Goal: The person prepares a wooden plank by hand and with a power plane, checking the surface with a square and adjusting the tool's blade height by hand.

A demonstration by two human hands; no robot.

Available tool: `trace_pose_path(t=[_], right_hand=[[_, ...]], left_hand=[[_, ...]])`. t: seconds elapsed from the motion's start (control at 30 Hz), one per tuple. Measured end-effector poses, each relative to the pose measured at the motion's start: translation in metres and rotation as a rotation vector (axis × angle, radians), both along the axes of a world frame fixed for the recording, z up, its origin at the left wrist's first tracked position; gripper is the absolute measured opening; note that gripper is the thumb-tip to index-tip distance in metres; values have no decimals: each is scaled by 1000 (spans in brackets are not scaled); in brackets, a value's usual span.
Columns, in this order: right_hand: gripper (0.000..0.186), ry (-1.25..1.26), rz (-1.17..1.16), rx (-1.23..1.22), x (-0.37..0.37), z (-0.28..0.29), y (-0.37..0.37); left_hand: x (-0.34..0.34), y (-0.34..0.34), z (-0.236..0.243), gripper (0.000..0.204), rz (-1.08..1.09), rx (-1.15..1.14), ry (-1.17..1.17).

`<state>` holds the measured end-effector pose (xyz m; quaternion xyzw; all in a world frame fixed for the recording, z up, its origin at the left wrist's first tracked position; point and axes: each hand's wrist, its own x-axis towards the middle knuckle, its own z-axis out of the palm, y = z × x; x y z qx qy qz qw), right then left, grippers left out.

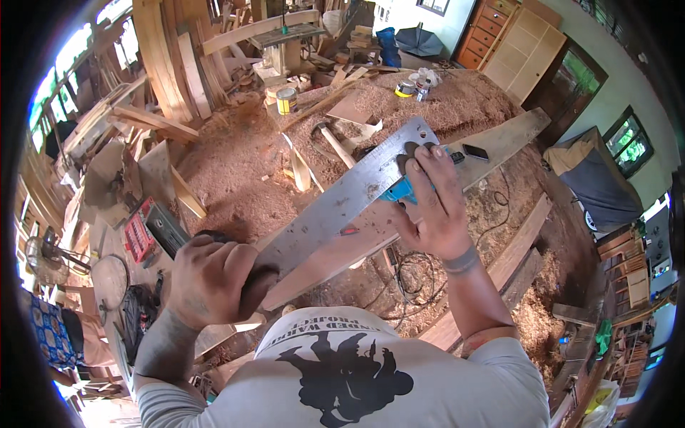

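Note:
My left hand (214, 279) is closed round the dark handle of a handsaw. Its wide, stained steel blade (325, 208) slants up and to the right, tapering to a tip with a small hole. Near that tip, the fingers of my right hand (437, 207) are stretched out against the blade, with the thumb spread away below it. Dark rounded shapes beside those fingertips look like reflections in the metal. Behind the blade, partly hidden by it and by my right hand, a blue power tool (401, 191) rests on a long wooden plank (492, 150).
A phone (475, 151) lies on the plank. A hammer-like tool (335, 143), a yellow can (287, 101) and small tins (405, 88) sit farther off among wood shavings. A black cord (407, 285) coils below the plank. At left are a red bit case (139, 232) and a fan (44, 258).

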<state>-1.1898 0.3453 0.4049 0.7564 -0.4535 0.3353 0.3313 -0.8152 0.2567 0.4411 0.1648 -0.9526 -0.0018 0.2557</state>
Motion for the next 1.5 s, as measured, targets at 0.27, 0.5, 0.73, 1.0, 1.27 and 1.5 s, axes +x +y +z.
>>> trace_pose_path(t=[0.27,0.5,0.73,1.0,1.27,1.5], right_hand=[[66,-62,-70,4,-18,-9,19],[69,-103,-113,68,-42,-19,43],[70,-105,-138,61,-58,-27,50],[72,-138,-111,111,-65,-33,40],[74,-221,-33,158,-53,-45,12],[84,-323,51,341,-40,-62,-12]], left_hand=[[-9,2,18,36,34,-151,-115],[-32,-2,17,39,-52,-230,-104],[-55,-6,16,29,-108,-246,-51],[-59,-4,22,22,-73,-210,-95],[-48,4,31,26,-1,-163,-91],[-47,19,49,27,85,54,-171]])
